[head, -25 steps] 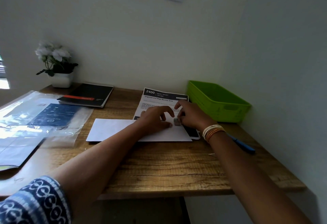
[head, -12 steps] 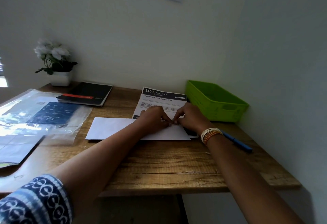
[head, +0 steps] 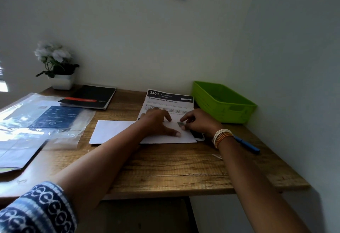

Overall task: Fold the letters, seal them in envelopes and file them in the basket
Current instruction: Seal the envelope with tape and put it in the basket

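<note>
Envelope (head: 114,131) lies flat mid-desk (head: 165,168), printed sheet (head: 170,102) just behind it, partly under both hands. Left hand (head: 156,122) rests on the envelope; right hand (head: 199,122) just beside it – a small tab (head: 181,124) between them. Basket (head: 226,102) back right, against the wall. Pen (head: 248,145) right of the envelope. Notebook (head: 90,97) and potted plant (head: 57,65) back left – plastic sleeve (head: 36,120) far left.
</note>
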A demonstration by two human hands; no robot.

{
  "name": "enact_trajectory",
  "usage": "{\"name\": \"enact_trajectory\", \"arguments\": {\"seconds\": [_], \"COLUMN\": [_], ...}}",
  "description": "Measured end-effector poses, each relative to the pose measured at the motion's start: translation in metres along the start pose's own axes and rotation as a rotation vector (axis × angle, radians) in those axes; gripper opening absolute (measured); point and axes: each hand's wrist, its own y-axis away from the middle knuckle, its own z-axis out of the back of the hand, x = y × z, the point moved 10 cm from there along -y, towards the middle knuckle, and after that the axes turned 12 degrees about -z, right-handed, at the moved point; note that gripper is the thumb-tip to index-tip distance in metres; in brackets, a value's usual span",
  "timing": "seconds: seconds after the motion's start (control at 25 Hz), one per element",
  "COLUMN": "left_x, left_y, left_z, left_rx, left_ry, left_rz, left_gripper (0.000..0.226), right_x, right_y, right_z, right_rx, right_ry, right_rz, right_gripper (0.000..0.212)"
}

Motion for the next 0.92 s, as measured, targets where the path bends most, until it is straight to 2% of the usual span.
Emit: {"name": "enact_trajectory", "arguments": {"seconds": [0.28, 0.36, 0.44, 0.52, 0.64, 0.76, 0.84, 0.92], "left_x": [-0.001, 0.001, 0.002, 0.006, 0.021, 0.036, 0.04, 0.033], "left_y": [-0.001, -0.001, -0.001, 0.002, 0.011, 0.02, 0.026, 0.026], "left_z": [0.01, 0.014, 0.025, 0.045, 0.081, 0.104, 0.112, 0.116], "left_rx": [-0.051, -0.11, -0.198, -0.323, -0.532, -0.713, -0.825, -0.901], "left_ry": [-0.121, -0.078, 0.022, 0.132, 0.307, 0.574, 0.799, 1.012], "left_rz": [0.026, 0.011, -0.022, -0.012, 0.106, 0.264, 0.357, 0.39], "left_gripper": [0.081, 0.073, 0.051, 0.029, 0.022, 0.026, 0.022, 0.019], "right_x": [-0.001, 0.0, 0.002, 0.002, 0.0, 0.014, 0.029, 0.035], "right_y": [-0.004, -0.004, -0.001, 0.001, 0.002, 0.009, 0.023, 0.032], "right_z": [-0.001, 0.002, 0.007, 0.015, 0.023, 0.005, -0.012, -0.02], "right_rx": [-0.052, -0.066, -0.084, -0.122, -0.149, 0.14, 0.311, 0.363], "right_ry": [0.008, -0.034, -0.105, -0.237, -0.637, -1.108, -1.203, -1.204], "right_rz": [-0.029, -0.026, -0.009, -0.021, -0.064, -0.099, -0.101, -0.099], "right_gripper": [0.042, 0.05, 0.052, 0.049, 0.043, 0.018, 0.017, 0.028]}}
